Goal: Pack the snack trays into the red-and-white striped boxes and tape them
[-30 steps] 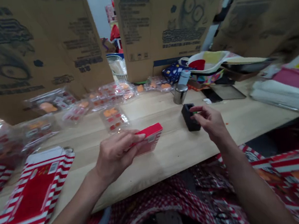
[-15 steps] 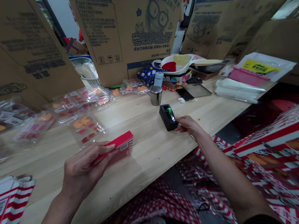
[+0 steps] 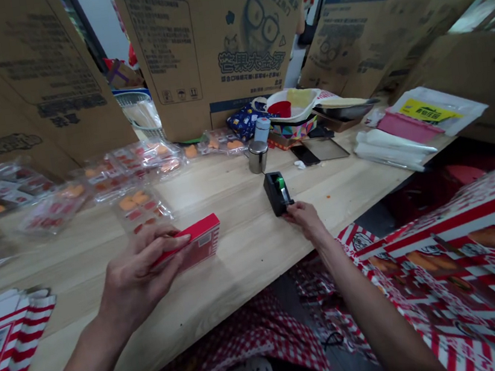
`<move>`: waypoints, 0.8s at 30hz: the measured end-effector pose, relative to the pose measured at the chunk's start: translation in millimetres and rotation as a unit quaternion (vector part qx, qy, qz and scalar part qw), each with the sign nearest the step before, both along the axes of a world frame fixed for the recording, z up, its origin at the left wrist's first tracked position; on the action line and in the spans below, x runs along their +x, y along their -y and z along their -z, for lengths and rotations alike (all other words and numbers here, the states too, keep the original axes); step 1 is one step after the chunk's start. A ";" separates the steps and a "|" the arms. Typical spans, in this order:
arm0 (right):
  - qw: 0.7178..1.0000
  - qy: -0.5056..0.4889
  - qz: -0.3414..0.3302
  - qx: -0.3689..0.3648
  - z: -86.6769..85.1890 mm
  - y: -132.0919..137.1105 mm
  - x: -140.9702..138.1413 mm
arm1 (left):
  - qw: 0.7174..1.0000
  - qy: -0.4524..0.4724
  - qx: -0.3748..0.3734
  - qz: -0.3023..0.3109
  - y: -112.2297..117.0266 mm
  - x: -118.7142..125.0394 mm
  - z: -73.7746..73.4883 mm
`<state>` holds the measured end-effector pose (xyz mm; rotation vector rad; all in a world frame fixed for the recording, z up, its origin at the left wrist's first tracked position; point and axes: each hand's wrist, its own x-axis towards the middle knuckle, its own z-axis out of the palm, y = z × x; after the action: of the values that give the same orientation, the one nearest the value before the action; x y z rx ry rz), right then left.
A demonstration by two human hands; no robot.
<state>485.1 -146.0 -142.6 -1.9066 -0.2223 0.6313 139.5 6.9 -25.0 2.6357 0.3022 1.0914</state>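
My left hand point(image 3: 143, 272) is closed around a flat red box point(image 3: 202, 240) with white stripes and a barcode label, held tilted above the wooden table. My right hand point(image 3: 304, 219) is at the front of a black tape dispenser point(image 3: 275, 195), its fingers pinched together by the cutting edge. They appear to grip the end of the clear tape, though the strip itself barely shows. A green-cored tape roll point(image 3: 280, 183) sits in the dispenser.
Clear packs of red and orange sweets point(image 3: 139, 209) lie along the table's back left. Flattened striped boxes point(image 3: 4, 345) rest at the left. Behind the dispenser are a metal cup point(image 3: 258, 157), a phone point(image 3: 305, 155) and a basin point(image 3: 298, 106). Large striped bags point(image 3: 480, 258) stand at the right.
My right hand has moved slightly left and down, closer against the dispenser's front, its fingers now pinched more tightly. My left hand and the box are nearly still.
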 end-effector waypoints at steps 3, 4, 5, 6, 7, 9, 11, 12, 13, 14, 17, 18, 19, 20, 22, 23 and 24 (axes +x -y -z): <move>0.998 0.066 0.024 -0.007 12.2 7.2 -9.9 | 1.000 0.000 0.009 -0.009 2.0 1.4 -2.3; 0.996 0.086 0.026 -0.003 10.1 10.2 -13.5 | 1.000 0.002 0.011 -0.017 3.7 1.5 -2.8; 0.994 0.103 0.024 0.006 5.0 12.9 -18.6 | 1.000 0.001 0.014 -0.027 6.0 1.3 -2.7; 0.993 0.117 0.018 0.020 -2.9 14.8 -26.2 | 0.999 -0.001 0.016 -0.038 8.6 1.1 -1.6; 0.991 0.125 0.004 0.035 -12.8 15.7 -37.0 | 0.999 -0.006 0.020 -0.046 11.2 0.9 1.3; 0.986 0.123 -0.062 0.088 -36.6 14.1 -68.2 | 0.999 -0.017 0.021 -0.046 15.3 0.4 13.2; 0.965 0.097 -0.173 0.173 -60.9 8.6 -107.9 | 0.999 -0.017 0.013 -0.045 16.8 -0.9 32.5; 0.948 0.079 -0.223 0.214 -71.5 4.7 -127.4 | 0.998 -0.022 0.010 -0.053 16.7 -2.3 43.4; 0.931 0.060 -0.263 0.245 -79.9 0.2 -144.5 | 0.997 -0.037 0.012 -0.061 16.3 -4.3 53.8; 0.919 0.043 -0.288 0.266 -85.6 -4.7 -158.0 | 0.996 -0.061 0.017 -0.069 16.1 -7.0 62.9; 0.919 0.021 -0.292 0.266 -84.3 -19.9 -171.0 | 0.986 -0.150 0.028 -0.073 20.7 -19.4 78.6; 0.926 0.022 -0.275 0.257 -78.5 -24.3 -167.6 | 0.983 -0.164 0.024 -0.076 25.0 -24.8 80.8; 0.935 0.022 -0.256 0.246 -70.7 -28.1 -162.2 | 0.982 -0.173 0.017 -0.079 31.1 -30.5 82.8; 0.942 0.018 -0.239 0.234 -61.5 -31.3 -156.2 | 0.979 -0.186 0.009 -0.080 38.8 -36.2 85.5; 0.952 -0.009 -0.216 0.218 -41.5 -35.8 -147.4 | 0.971 -0.231 0.000 -0.064 58.1 -46.7 96.3; 0.953 -0.033 -0.211 0.213 -31.8 -37.2 -146.1 | 0.964 -0.260 -0.001 -0.052 68.5 -51.2 105.1; 0.953 -0.063 -0.210 0.211 -23.0 -38.1 -147.1 | 0.957 -0.286 0.004 -0.046 78.6 -55.1 115.6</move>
<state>338.0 -107.9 -119.6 -1.4065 -0.6392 0.9047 84.4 -71.7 -140.6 2.9156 0.5360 0.3200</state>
